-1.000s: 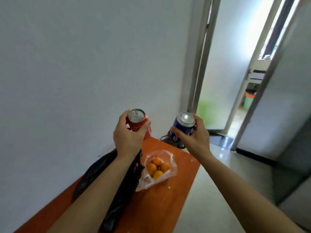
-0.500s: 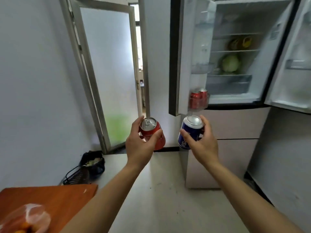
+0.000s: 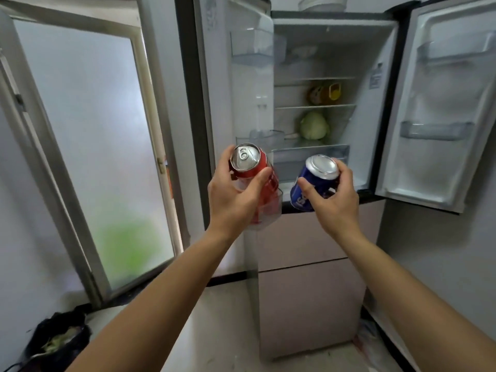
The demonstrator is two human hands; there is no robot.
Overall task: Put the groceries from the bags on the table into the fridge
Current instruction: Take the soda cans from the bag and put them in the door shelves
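My left hand point(image 3: 236, 194) grips a red soda can point(image 3: 249, 163), held right in front of the lowest clear bin point(image 3: 271, 210) of the fridge's left door. My right hand point(image 3: 335, 200) grips a blue soda can point(image 3: 314, 181), tilted, in front of the fridge's lower edge. The fridge point(image 3: 322, 49) stands with both upper doors open. Inside, a green cabbage point(image 3: 314, 126) lies on a shelf and yellow-brown items point(image 3: 324, 93) sit on the shelf above. The table and bags are out of view.
The open right fridge door point(image 3: 442, 103) with bare bins juts out at the right. A frosted glass door point(image 3: 88, 146) stands at the left. A black basket point(image 3: 59, 342) sits on the floor at the lower left. Closed pink drawers point(image 3: 308, 291) are below the hands.
My view has swung from the table to the fridge and come closer. Both hands, still holding their cans, have risen toward the left door's lower bin.
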